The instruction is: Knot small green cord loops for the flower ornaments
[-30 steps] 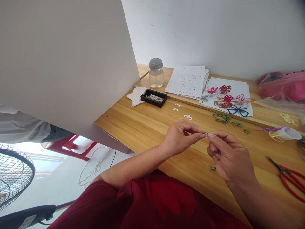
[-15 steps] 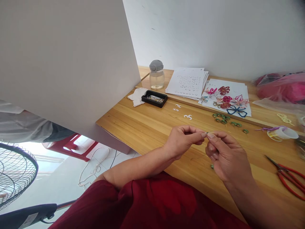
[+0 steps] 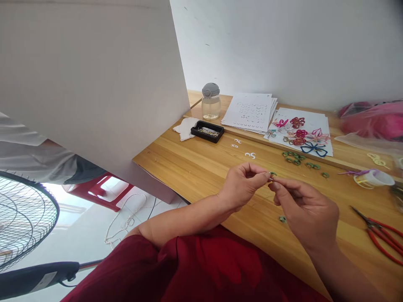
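My left hand pinches a small green curled piece between thumb and forefinger, above the wooden table. Fingertips of my right hand meet it from the other side, thumb and forefinger closed at the piece's lower end; most of it is hidden by the fingers. Another green curled piece lies on the table beside my right hand. Beyond the hands several similar green curls sit in a loose group. White crescent cutouts rest on the tabletop farther left.
Red-handled scissors lie at the right, near a white spool with purple thread. At the back stand a lidded bottle, a black tray and paper sheets beside colourful flower shapes. A grey partition borders the left; a fan stands below.
The green piece now shows above my left fingertips, where before only a dark speck was visible. My right hand has turned and shifted slightly lower. The view has moved a little.
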Demonstrator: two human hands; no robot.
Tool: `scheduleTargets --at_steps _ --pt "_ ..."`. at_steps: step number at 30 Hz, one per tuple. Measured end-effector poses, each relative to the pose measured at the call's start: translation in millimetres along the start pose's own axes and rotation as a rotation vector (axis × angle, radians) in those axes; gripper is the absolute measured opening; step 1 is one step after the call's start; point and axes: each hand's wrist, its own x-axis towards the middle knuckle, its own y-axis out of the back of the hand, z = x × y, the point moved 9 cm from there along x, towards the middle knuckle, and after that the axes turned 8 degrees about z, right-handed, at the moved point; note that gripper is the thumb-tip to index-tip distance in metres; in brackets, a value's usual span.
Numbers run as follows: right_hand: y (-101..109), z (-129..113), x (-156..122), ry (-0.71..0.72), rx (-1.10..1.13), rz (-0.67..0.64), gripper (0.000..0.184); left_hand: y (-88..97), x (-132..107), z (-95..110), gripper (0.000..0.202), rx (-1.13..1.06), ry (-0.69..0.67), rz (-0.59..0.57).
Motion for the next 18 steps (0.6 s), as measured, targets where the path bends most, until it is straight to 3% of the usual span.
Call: scheduleTargets --at_steps 5,10,14,18 --pt "4 -12 -7 0.203 -0.202 -0.017 0.014 -1.5 0 1 0.039 0.019 -0.048 -0.048" --pt "7 -38 -12 0.560 -0.328 -0.028 0.010 0.6 -1 5 0.025 0.155 -0.076 -0.043" --pt "10 -60 -14 0.808 -0.372 -0.047 0.018 -1.3 -4 3 0.029 0.244 -0.047 -0.091" --pt "13 -73 -6 0.852 -0.406 -0.069 0.016 -5.5 -8 4 0.033 0.293 -0.034 -0.173"
